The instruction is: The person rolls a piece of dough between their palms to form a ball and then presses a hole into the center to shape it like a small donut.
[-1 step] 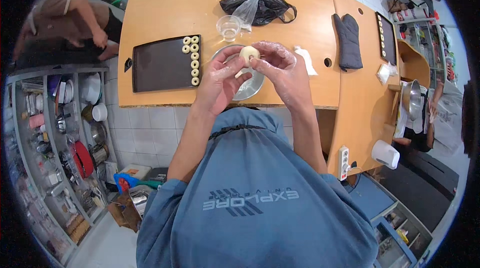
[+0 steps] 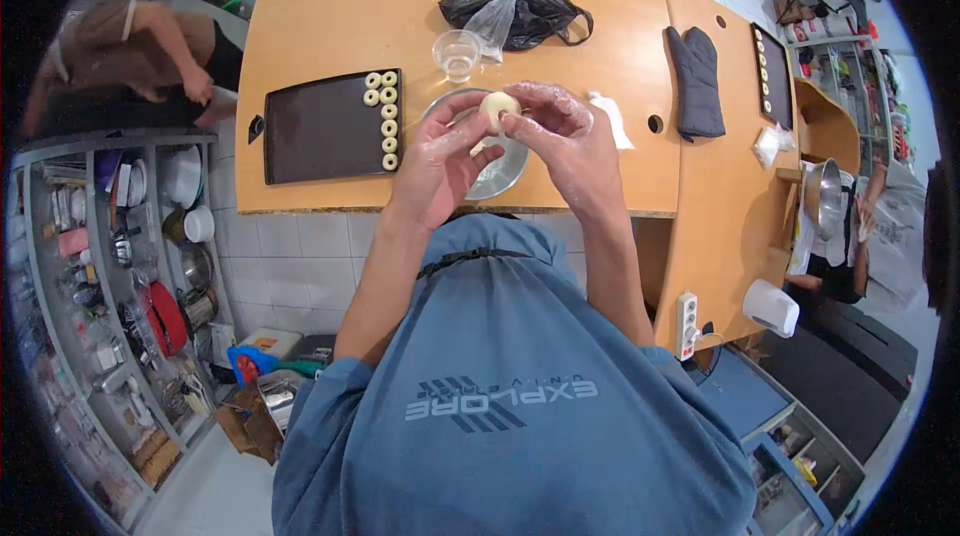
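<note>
Ring (image 2: 497,102), one, dough: clamped between left hand (image 2: 443,158) and right hand (image 2: 572,144), held together over the bowl (image 2: 511,172). Possible faults: uneven finger pressure may tear it; a loosened pinch may drop it.

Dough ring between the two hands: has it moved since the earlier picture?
No, not visibly: held by the left hand and right hand, the dough ring shows at the same spot, below and right of the clear cup.

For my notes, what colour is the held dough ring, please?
The dough ring is pale cream, as the head view shows.
</note>
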`<state>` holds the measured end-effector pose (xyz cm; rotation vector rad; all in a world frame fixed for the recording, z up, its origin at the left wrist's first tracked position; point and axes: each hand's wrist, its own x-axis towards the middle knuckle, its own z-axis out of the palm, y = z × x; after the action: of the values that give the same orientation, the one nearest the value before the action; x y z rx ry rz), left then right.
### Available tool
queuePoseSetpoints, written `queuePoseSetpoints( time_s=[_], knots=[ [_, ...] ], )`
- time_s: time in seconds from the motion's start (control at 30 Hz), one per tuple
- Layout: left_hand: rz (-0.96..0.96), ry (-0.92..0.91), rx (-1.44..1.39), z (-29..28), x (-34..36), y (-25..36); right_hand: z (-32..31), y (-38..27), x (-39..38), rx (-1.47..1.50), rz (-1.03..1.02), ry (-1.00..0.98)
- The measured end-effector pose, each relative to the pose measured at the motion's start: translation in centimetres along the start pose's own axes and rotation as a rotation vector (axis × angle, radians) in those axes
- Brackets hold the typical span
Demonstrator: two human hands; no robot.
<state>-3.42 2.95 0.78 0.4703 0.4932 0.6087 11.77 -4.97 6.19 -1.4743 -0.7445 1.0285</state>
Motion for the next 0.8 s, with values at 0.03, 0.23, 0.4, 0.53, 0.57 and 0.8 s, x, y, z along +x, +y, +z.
queuePoseSetpoints(
  time_s=[0.03, 0.23, 0.4, 0.53, 0.57, 0.8],
  knots=[
    [-0.037, -0.006, -0.021, -0.1, 0.0, 0.1, -0.1, 0.2, 0.1, 0.007, 0.005, 0.000],
    [-0.075, 0.061, 0.001, 0.7, 0.1, 0.2, 0.1, 0.2, 0.2, 0.019, -0.013, 0.036],
    [-0.065, -0.016, -0.028, 0.0, 0.1, -0.2, -0.2, 0.1, -0.1, 0.007, -0.010, 0.018],
    [-0.115, 0.009, -0.042, 0.0, -0.1, -0.1, -0.1, -0.4, -0.4, 0.004, 0.023, 0.019],
    [-0.098, 0.026, -0.007, 0.0, -0.1, -0.2, 0.0, -0.5, -0.4, 0.024, 0.015, 0.021],
    [-0.027, -0.011, -0.011, 1.2, -0.5, 0.2, 0.3, -0.2, -0.4, 0.118, -0.061, 0.063]
  ],
)
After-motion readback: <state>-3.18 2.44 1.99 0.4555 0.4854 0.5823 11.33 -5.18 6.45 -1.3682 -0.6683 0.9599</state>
